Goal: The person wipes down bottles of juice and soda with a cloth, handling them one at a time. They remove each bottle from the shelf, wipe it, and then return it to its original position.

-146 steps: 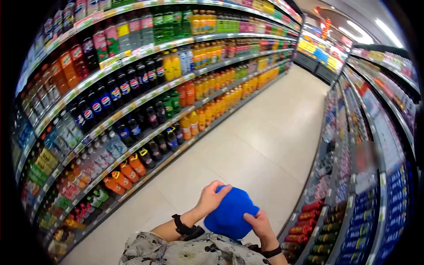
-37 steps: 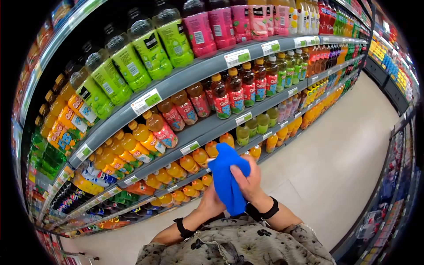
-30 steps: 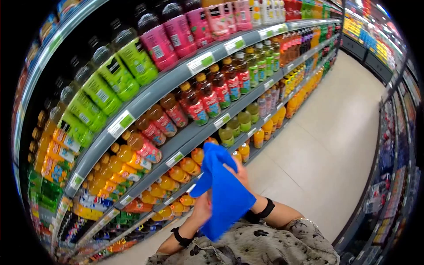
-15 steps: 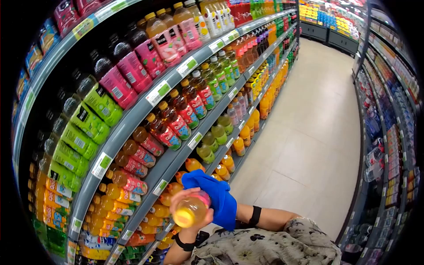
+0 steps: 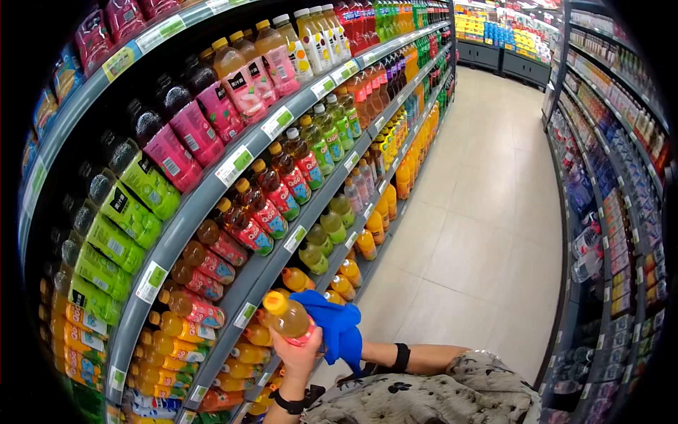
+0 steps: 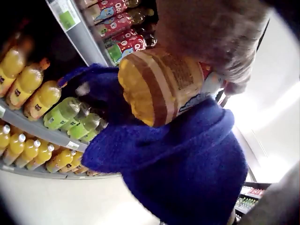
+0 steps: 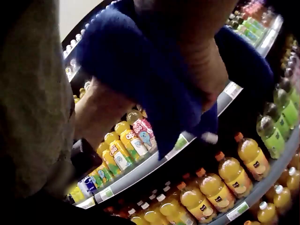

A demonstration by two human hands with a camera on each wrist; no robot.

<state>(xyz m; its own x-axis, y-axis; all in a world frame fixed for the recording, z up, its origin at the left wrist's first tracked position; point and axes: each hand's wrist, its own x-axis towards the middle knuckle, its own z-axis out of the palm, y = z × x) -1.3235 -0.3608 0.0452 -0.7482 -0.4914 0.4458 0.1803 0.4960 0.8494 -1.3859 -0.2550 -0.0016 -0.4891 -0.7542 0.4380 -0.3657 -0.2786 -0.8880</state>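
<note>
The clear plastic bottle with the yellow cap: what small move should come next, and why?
Perhaps the right hand should bring the soft blue cloth around the base of the clear plastic bottle with the yellow cap. The left hand grips the bottle, the right hand holds the cloth close beside it, and the left wrist view shows the base uncovered.

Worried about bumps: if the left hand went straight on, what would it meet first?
Probably the blue cloth, just past the bottle in the left hand, then orange bottles on the shelf; depth is unclear.
</note>
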